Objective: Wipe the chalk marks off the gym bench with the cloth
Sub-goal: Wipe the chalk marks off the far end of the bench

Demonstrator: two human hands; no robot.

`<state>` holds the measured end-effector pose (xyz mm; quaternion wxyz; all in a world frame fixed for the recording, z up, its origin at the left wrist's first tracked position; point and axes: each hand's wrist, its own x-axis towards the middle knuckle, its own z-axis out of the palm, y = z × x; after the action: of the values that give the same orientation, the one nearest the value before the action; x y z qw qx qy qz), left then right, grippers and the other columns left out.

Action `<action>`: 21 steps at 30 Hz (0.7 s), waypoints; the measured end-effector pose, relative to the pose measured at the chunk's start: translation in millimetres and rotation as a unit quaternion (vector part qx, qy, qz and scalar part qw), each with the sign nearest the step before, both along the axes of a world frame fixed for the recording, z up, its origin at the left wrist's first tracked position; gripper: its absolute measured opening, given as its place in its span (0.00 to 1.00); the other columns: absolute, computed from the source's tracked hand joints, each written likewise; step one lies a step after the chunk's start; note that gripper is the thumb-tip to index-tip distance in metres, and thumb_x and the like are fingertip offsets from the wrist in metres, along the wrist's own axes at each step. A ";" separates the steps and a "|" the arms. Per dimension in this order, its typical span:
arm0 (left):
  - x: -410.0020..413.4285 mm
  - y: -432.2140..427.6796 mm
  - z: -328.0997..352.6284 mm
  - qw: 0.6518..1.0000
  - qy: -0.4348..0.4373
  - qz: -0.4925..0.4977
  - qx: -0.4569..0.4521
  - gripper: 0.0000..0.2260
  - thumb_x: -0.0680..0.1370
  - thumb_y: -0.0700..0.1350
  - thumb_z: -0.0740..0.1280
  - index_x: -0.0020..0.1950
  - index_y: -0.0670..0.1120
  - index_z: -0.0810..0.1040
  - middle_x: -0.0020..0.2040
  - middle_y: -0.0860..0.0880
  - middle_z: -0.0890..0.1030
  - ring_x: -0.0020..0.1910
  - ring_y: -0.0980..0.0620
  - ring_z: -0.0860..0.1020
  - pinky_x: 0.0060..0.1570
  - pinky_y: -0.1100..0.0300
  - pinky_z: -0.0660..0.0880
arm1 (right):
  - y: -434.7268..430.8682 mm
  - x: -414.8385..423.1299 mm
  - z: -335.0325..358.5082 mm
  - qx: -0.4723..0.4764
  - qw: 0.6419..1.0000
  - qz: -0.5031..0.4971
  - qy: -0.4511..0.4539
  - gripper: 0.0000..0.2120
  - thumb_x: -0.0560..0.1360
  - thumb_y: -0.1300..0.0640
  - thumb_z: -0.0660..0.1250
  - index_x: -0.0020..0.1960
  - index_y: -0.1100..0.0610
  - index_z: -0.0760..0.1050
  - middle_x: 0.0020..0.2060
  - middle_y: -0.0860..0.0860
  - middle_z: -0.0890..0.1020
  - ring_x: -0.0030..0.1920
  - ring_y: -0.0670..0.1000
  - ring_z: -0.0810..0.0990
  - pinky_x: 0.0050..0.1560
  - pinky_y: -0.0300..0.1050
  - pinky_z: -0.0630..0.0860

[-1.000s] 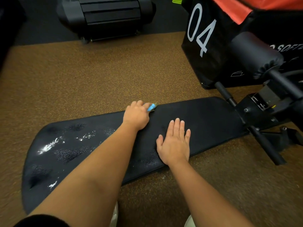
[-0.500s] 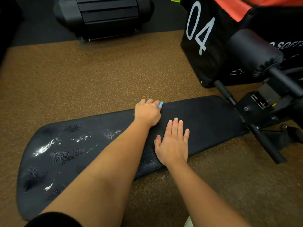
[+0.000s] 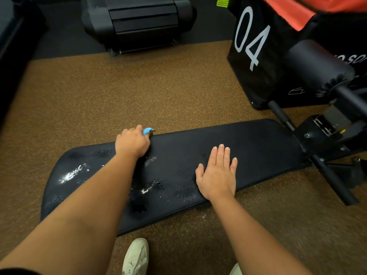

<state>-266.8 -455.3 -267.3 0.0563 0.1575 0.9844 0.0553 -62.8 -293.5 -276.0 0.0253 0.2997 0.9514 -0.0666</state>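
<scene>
Gym: padded bench [image 3: 248, 147], rubber flooring [image 3: 139, 92], treadmill [image 3: 139, 22]

Most of the cloth [image 3: 148, 131] is buried under the left hand [image 3: 132, 142]; only a blue tip pokes out at the far edge of the bench [image 3: 248, 139]. That hand's fingertips curl out of sight. The left forearm lies across the bench and covers a strip of the chalk marks [image 3: 71, 174]. The right hand [image 3: 217, 175], flat by the near edge, hides the patch under its palm. The box marked 04 [image 3: 256, 62] is cut by the top and right edges, its side lettering clipped. A pale shoe [image 3: 136, 257] is cropped at the bottom.
</scene>
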 end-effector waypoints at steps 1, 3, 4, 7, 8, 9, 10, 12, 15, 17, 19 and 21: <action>-2.2 -2.9 0.6 1.000 -0.005 0.023 -0.003 0.17 0.81 0.55 0.54 0.58 0.43 0.71 0.59 0.39 0.77 0.60 0.38 0.72 0.55 0.48 0.67 | -0.1 -0.4 -0.2 0.001 1.000 -0.002 -0.001 0.34 0.78 0.42 0.45 0.77 0.60 0.41 0.77 0.57 0.43 0.76 0.56 0.39 0.74 0.59 0.42; -1.3 0.6 2.5 0.998 -0.015 0.063 -0.002 0.19 0.80 0.55 0.55 0.60 0.42 0.73 0.60 0.39 0.77 0.61 0.38 0.71 0.57 0.49 0.67 | -0.8 -0.9 0.5 0.000 1.000 -0.003 -0.005 0.34 0.78 0.43 0.45 0.77 0.61 0.42 0.77 0.57 0.43 0.76 0.57 0.39 0.74 0.59 0.42; 1.6 5.1 2.5 0.998 -0.015 0.069 0.000 0.20 0.79 0.55 0.54 0.60 0.43 0.74 0.60 0.40 0.77 0.61 0.39 0.71 0.57 0.50 0.67 | -1.2 -1.1 0.3 0.001 1.000 -0.003 -0.006 0.34 0.78 0.43 0.46 0.77 0.61 0.42 0.77 0.57 0.43 0.76 0.57 0.39 0.74 0.59 0.42; 19.6 14.8 -3.7 0.999 0.029 0.022 0.036 0.26 0.75 0.56 0.46 0.59 0.47 0.78 0.58 0.43 0.79 0.58 0.40 0.72 0.57 0.51 0.66 | -1.2 -1.4 -0.6 0.006 1.000 -0.004 -0.003 0.34 0.78 0.43 0.46 0.77 0.61 0.43 0.77 0.57 0.44 0.76 0.56 0.40 0.74 0.59 0.42; 25.8 13.2 -6.2 0.997 0.035 -0.008 0.062 0.29 0.73 0.58 0.44 0.59 0.48 0.79 0.57 0.44 0.80 0.56 0.39 0.73 0.56 0.50 0.66 | -1.1 -1.6 -0.8 0.008 1.000 -0.005 -0.003 0.34 0.78 0.43 0.46 0.77 0.60 0.43 0.77 0.57 0.44 0.76 0.56 0.40 0.74 0.59 0.42; 30.8 7.9 -8.3 0.994 0.042 -0.045 0.086 0.30 0.73 0.59 0.44 0.61 0.50 0.79 0.58 0.45 0.80 0.56 0.39 0.74 0.57 0.49 0.67 | -1.8 -1.8 -1.2 0.009 1.000 -0.005 -0.004 0.34 0.78 0.43 0.46 0.77 0.60 0.43 0.77 0.57 0.44 0.76 0.56 0.40 0.75 0.59 0.42; 33.7 1.3 -10.3 0.990 0.051 -0.082 0.100 0.29 0.74 0.59 0.45 0.63 0.53 0.78 0.60 0.46 0.80 0.57 0.39 0.74 0.58 0.48 0.68 | -1.3 -1.6 -1.6 0.010 1.000 -0.006 -0.003 0.34 0.78 0.42 0.46 0.77 0.60 0.43 0.77 0.57 0.44 0.76 0.56 0.40 0.75 0.59 0.43; 28.5 -16.8 -12.2 0.983 0.060 -0.146 0.092 0.25 0.77 0.60 0.47 0.68 0.56 0.74 0.64 0.47 0.77 0.61 0.40 0.73 0.59 0.47 0.68 | -0.5 -1.0 -1.7 0.012 1.000 -0.007 -0.004 0.34 0.78 0.42 0.46 0.77 0.60 0.43 0.77 0.57 0.45 0.76 0.56 0.40 0.75 0.58 0.43; 10.3 -36.1 -11.4 0.992 0.048 -0.109 0.049 0.22 0.81 0.57 0.53 0.72 0.52 0.68 0.63 0.43 0.76 0.61 0.40 0.72 0.59 0.48 0.68 | -1.2 -1.1 -1.9 0.014 1.000 -0.006 -0.009 0.34 0.78 0.42 0.46 0.77 0.60 0.43 0.77 0.57 0.44 0.76 0.56 0.40 0.75 0.58 0.43; 5.7 -34.5 -12.3 0.997 0.043 -0.043 0.043 0.24 0.79 0.57 0.52 0.68 0.46 0.72 0.58 0.40 0.78 0.57 0.38 0.73 0.58 0.47 0.69 | -1.2 -1.6 -2.5 0.016 1.000 -0.008 -0.010 0.34 0.78 0.42 0.46 0.77 0.60 0.43 0.77 0.57 0.45 0.76 0.56 0.40 0.75 0.58 0.43; 8.6 -22.5 -11.6 0.998 0.033 -0.022 0.055 0.27 0.77 0.59 0.49 0.62 0.43 0.76 0.54 0.39 0.80 0.54 0.37 0.74 0.57 0.48 0.68 | -0.8 -2.1 -2.7 0.021 1.000 -0.011 -0.011 0.34 0.78 0.42 0.46 0.77 0.60 0.43 0.77 0.57 0.45 0.76 0.56 0.41 0.75 0.58 0.43; 12.9 -15.7 -9.5 0.997 0.024 -0.014 0.075 0.20 0.79 0.54 0.56 0.59 0.43 0.77 0.55 0.40 0.80 0.55 0.38 0.74 0.56 0.49 0.68 | -1.4 -1.9 -3.1 0.025 1.000 -0.011 -0.014 0.34 0.78 0.42 0.46 0.77 0.60 0.44 0.77 0.57 0.45 0.76 0.56 0.41 0.75 0.58 0.43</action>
<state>-254.0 -470.9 -276.8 0.0211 0.1762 0.9762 0.1245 -64.7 -294.9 -279.1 0.0306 0.3114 0.9490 -0.0385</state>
